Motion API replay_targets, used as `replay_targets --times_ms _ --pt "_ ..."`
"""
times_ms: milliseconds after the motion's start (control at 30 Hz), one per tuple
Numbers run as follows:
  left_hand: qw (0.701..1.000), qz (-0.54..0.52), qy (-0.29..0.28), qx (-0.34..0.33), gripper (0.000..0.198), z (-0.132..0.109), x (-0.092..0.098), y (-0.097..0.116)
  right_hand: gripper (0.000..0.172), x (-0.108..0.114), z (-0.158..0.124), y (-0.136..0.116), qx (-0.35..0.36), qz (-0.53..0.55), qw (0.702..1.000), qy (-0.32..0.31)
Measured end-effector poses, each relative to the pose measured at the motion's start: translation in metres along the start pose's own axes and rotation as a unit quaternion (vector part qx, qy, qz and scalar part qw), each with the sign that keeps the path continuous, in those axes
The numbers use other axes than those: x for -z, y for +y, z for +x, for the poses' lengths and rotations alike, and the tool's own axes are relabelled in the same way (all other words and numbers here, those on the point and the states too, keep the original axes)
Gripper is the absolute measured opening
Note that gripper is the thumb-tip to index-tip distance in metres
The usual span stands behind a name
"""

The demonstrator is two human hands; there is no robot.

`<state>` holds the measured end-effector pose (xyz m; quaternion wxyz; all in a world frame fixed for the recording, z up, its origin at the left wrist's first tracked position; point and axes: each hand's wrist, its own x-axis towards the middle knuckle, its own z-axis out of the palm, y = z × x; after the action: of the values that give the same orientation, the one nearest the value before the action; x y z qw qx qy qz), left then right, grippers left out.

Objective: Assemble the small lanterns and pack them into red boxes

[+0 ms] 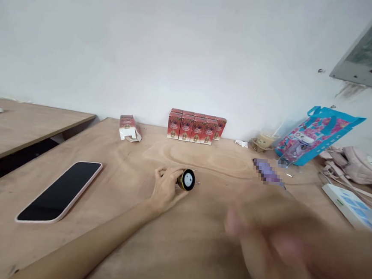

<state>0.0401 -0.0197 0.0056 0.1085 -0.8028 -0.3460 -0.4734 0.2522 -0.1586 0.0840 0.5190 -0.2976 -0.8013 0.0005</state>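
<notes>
My left hand [165,188] is closed around a small black-and-gold cylindrical object [188,179] over the middle of the wooden table. The object's round end faces me, a black rim around a white disc with dark marks. Thin metal wire ends stick out on its right. Its far side is hidden. My right hand [281,237] is raised close to the camera at the lower right, apart from the object. Motion smears its fingers, so I cannot tell whether it holds anything.
Red boxes [191,129] stand in rows by the wall, left of them an opened red box [129,128]. A phone [60,192] lies at left. At right are a drink cup [265,140], a blue floral bag [318,132], a purple item [269,172], a pink bag [364,164] and a white box [345,203].
</notes>
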Motion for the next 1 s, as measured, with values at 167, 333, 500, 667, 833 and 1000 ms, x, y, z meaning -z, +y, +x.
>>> replay_targets --times_ms 167,333,500,667,833,1000 --pt "0.99 0.005 0.062 0.125 0.044 0.003 -0.006 -0.014 0.03 -0.063 0.04 0.095 -0.173 -0.066 0.977 -0.106" --pt "0.969 -0.091 0.108 0.203 0.048 0.014 -0.021 -0.048 0.065 -0.097 0.015 0.144 -0.198 -0.09 0.931 -0.292" --pt "0.951 -0.143 0.12 0.246 0.057 0.028 -0.035 -0.07 0.037 -0.102 0.02 0.164 -0.072 -0.006 0.93 -0.361" --pt "0.967 -0.173 0.055 0.181 0.046 0.041 -0.05 -0.068 0.025 -0.099 0.031 0.186 -0.093 0.171 0.937 -0.291" --pt "0.969 -0.2 -0.006 0.144 0.045 0.046 -0.06 -0.064 0.031 -0.108 0.032 0.199 -0.198 0.147 0.968 -0.054" --pt "0.975 -0.179 -0.077 0.111 0.048 0.045 -0.061 -0.066 0.025 -0.122 0.046 0.206 -0.149 0.097 0.984 -0.029"
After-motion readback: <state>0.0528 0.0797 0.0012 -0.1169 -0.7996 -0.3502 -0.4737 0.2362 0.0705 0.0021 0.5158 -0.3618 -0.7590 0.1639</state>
